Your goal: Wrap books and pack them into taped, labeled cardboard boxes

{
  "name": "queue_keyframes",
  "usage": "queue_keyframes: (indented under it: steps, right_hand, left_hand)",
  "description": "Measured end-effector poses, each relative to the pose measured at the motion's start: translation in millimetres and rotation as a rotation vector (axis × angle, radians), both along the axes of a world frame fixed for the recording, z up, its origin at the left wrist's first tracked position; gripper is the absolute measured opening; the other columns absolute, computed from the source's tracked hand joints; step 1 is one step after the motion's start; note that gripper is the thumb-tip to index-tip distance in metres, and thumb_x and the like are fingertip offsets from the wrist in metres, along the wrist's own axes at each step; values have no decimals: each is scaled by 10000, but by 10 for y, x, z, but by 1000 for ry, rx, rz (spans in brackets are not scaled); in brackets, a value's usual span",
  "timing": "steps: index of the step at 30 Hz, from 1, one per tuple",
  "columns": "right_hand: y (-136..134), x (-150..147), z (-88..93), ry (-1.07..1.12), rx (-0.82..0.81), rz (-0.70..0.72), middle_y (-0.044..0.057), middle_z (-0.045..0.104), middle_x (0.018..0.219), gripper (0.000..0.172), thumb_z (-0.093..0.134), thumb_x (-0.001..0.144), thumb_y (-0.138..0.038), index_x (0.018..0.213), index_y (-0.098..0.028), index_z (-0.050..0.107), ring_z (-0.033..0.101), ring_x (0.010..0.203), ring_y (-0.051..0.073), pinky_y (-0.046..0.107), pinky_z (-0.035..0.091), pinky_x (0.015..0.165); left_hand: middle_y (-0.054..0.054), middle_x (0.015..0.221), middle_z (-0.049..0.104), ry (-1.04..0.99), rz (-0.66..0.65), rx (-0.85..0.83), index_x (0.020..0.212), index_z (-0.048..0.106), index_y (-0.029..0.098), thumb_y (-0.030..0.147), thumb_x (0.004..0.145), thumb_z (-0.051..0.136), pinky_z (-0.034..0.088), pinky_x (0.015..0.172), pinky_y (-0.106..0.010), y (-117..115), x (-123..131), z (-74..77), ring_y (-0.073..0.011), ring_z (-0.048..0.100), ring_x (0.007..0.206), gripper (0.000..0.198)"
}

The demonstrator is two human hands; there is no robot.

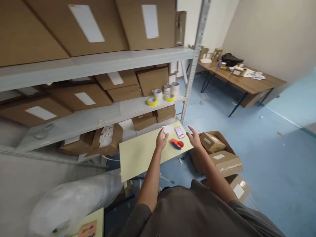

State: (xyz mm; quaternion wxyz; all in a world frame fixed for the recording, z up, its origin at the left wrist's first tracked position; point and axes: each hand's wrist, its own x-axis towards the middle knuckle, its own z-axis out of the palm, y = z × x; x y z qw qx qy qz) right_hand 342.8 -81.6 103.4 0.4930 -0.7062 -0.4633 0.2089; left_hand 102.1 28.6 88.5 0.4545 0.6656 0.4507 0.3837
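Over the pale yellow table (pixel 138 154) I hold both hands apart. My left hand (pixel 162 140) is open, thumb and fingers apart, beside a small white stack of paper or labels (pixel 168 129); whether it touches the stack I cannot tell. My right hand (pixel 194 137) is open too, near the table's right edge, with nothing in it. Between the hands lie a phone (pixel 179 132) with a lit screen and an orange and blue tape dispenser (pixel 177 144).
Metal shelving (pixel 118 113) full of cardboard boxes stands beyond the table. It carries yellow tape rolls (pixel 152 101) and white rolls (pixel 175 88). Boxes (pixel 225 163) are piled at my right. A wrapped plastic roll (pixel 79 200) lies lower left. A wooden desk (pixel 247 80) stands far right.
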Motion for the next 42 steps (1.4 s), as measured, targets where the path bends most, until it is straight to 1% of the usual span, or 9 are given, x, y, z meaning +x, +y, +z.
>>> queue_keyframes:
  steps: [5, 10, 16, 22, 26, 30, 33, 36, 42]
  right_hand:
    - [574, -636, 11, -96, -8, 116, 130, 585, 1586, 615, 547, 998, -539, 1548, -264, 567, 567, 1432, 327, 541, 526, 1133]
    - [804, -869, -118, -211, -32, 168, 123, 548, 1620, 589, 550, 1008, -497, 1551, -268, 569, 515, 1488, 322, 542, 469, 1202]
    - [833, -580, -620, -308, -117, 162, 157, 619, 1539, 549, 577, 958, -389, 1466, -191, 642, 554, 1451, 322, 520, 450, 1230]
    - [730, -174, -1570, -288, -375, 143, 176, 729, 1312, 435, 587, 906, -310, 1291, -165, 728, 697, 1191, 311, 439, 572, 1026]
    - [616, -220, -2202, -277, -603, 255, 137, 761, 1130, 248, 628, 910, -293, 1095, -185, 753, 705, 1094, 285, 367, 557, 954]
    - [564, -350, -2549, -347, -696, 313, 191, 732, 1233, 293, 656, 931, -299, 1184, -160, 703, 663, 1179, 329, 431, 508, 1029]
    - [644, -374, -2579, -341, -764, 279, 228, 732, 1229, 299, 593, 964, -240, 1225, -117, 672, 672, 1164, 328, 437, 487, 1034]
    - [766, -332, -2399, -255, -812, 298, 231, 753, 1181, 307, 569, 974, -230, 1246, -119, 658, 699, 1124, 335, 444, 485, 1010]
    - [960, -148, -1450, -384, -688, 465, 228, 753, 1204, 347, 552, 1006, -286, 1321, -148, 593, 707, 1101, 369, 469, 493, 953]
  left_hand:
    - [-79, 1725, 413, 21, 135, 13, 1615, 478, 310, 437, 1034, 609, 368, 1280, -476, 277, -945, -62, -274, 395, 1589, 609]
    - [-75, 1705, 443, 86, 160, 5, 1603, 490, 320, 400, 1019, 627, 351, 1291, -473, 423, -1338, -248, -265, 399, 1584, 605]
    - [-99, 1663, 498, 152, 116, -120, 1521, 590, 280, 324, 997, 636, 400, 1267, -468, 369, -1047, -716, -267, 438, 1561, 528]
    - [-133, 1576, 597, 204, 124, -344, 1489, 616, 234, 245, 977, 623, 508, 1170, -463, -90, -569, -1377, -278, 559, 1462, 512]
    - [-143, 1523, 641, 239, 173, -466, 1438, 658, 231, 262, 966, 650, 559, 1099, -468, -442, -434, -1789, -294, 625, 1383, 474]
    - [-145, 1421, 708, 238, 244, -564, 1385, 698, 231, 298, 955, 681, 588, 1052, -448, -682, -316, -2012, -281, 683, 1290, 435]
    - [-154, 1357, 738, 214, 253, -595, 1374, 706, 208, 293, 952, 684, 600, 1029, -430, -740, -209, -2020, -265, 713, 1226, 431]
    - [-169, 1337, 745, 191, 250, -581, 1363, 712, 188, 290, 955, 686, 598, 1034, -434, -695, -127, -1884, -265, 724, 1206, 422]
    - [-175, 1348, 742, 96, 263, -423, 1330, 728, 192, 344, 980, 689, 583, 1069, -447, -328, -157, -1187, -268, 711, 1252, 383]
